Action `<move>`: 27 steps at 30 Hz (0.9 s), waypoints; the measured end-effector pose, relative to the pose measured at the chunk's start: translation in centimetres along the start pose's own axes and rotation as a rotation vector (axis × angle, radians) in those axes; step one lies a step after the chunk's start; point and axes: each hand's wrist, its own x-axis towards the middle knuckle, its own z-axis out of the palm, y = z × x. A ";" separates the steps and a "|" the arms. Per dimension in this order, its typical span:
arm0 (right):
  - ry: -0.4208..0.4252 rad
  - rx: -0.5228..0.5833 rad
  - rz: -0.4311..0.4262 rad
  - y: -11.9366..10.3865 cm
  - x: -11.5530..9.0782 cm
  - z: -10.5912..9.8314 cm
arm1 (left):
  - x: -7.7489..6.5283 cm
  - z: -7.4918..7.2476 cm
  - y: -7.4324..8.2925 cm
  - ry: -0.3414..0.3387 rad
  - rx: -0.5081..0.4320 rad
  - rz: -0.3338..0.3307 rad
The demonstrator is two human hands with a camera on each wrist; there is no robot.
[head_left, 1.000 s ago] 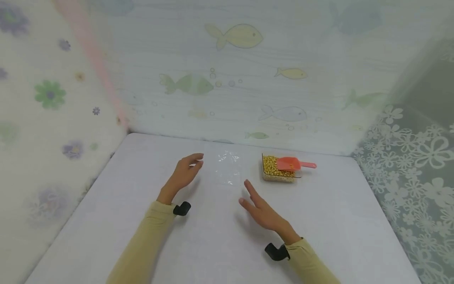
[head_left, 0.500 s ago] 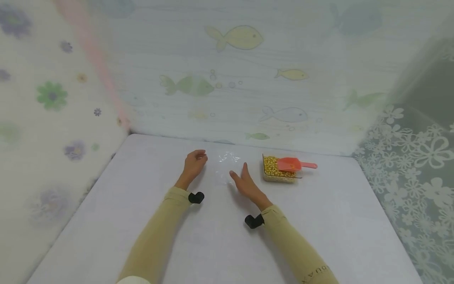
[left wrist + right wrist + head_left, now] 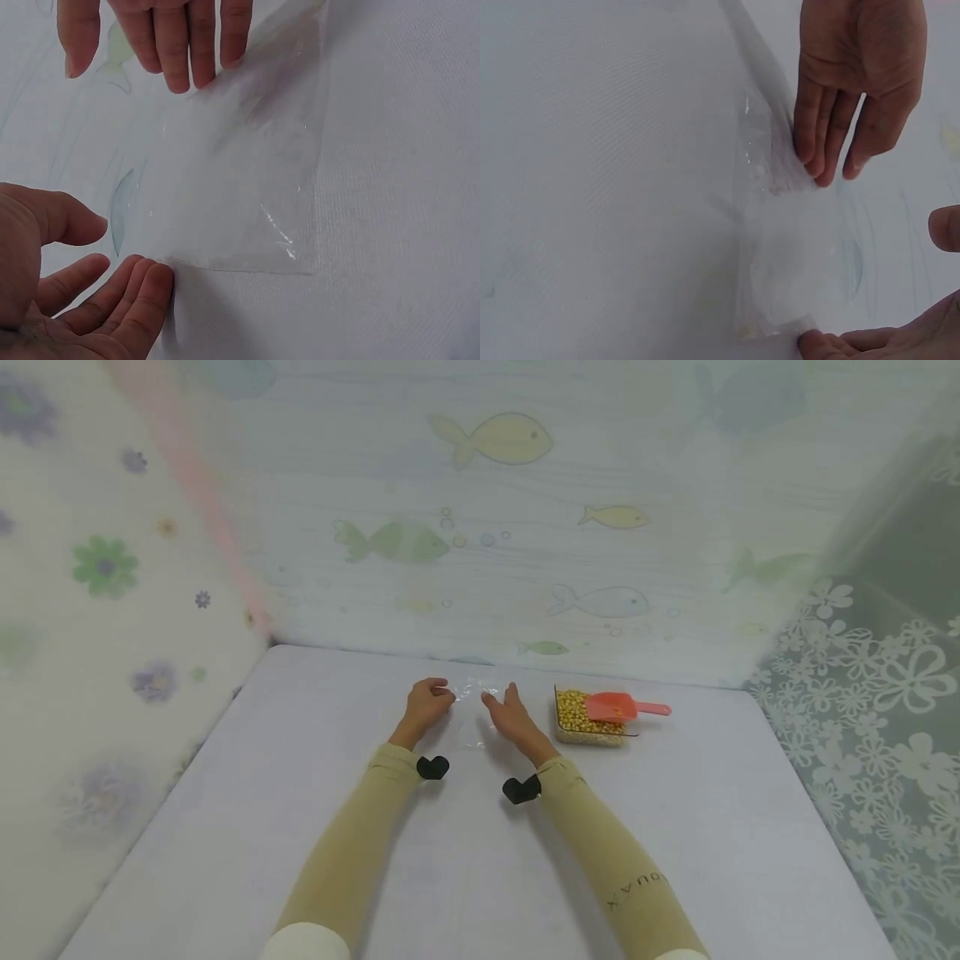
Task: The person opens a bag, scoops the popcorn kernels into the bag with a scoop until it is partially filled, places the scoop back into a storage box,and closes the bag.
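Observation:
A clear, thin plastic bag (image 3: 471,733) lies flat on the white table between my two hands. My left hand (image 3: 429,703) is at its left side; in the left wrist view the fingertips (image 3: 159,277) meet a corner of the bag, with the thumb held apart. My right hand (image 3: 513,720) is at the opposite side, its fingertips (image 3: 815,343) at the bag's edge in the right wrist view. Neither hand pinches the film. Fingers on both are lightly bent, and I cannot tell how firmly they touch.
Right of my hands stands a clear rectangular container (image 3: 588,739) of yellow kernels that look like corn. A pink scoop (image 3: 613,706) rests on top, its handle sticking out to the right. Behind the white table (image 3: 465,860) is a fish-patterned wall (image 3: 495,568).
Both hands have moved forward and inward to the bag's sides, the right hand by more. The container and scoop stay in place.

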 end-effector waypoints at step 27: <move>0.155 0.121 -0.079 0.3 1.5 -0.4 | 0.2 1.3 0.2 0.080 -0.099 -0.051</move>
